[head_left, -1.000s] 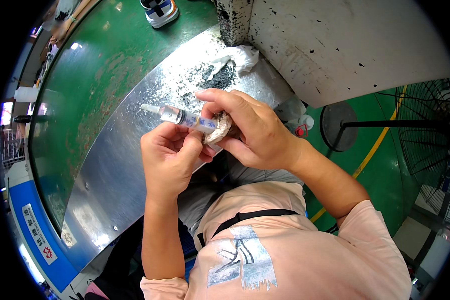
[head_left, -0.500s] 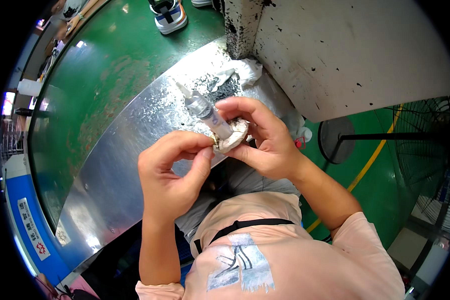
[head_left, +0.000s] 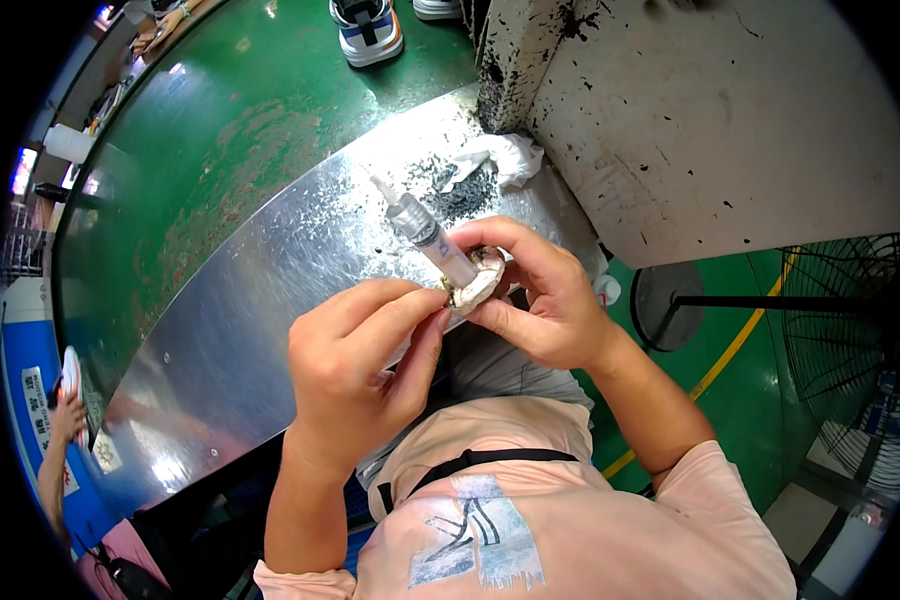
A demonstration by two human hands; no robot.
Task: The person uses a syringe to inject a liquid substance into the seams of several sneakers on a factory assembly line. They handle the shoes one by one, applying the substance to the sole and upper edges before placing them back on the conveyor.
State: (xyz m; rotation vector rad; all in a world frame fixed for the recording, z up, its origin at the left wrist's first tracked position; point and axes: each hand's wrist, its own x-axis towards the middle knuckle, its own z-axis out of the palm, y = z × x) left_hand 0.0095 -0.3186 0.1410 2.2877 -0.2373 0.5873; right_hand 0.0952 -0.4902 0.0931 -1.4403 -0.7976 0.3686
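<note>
So the right hand (head_left: 545,295) is curling in, index finger up top and thumb underneath, its grip holding an off-white wrinkled lump (head_left: 482,288). The left hand (head_left: 365,345) is bending in knuckles-up, its grip pinched narrow at the lump's left edge; can't tell what's between those fingertips. A clear syringe (head_left: 435,240) is meeting the lump between both grips, nozzle leaning away and left. Beyond the grips, a crumpled white wad (head_left: 513,158) and black bits (head_left: 465,195) are lying on the metal worktop (head_left: 240,310).
</note>
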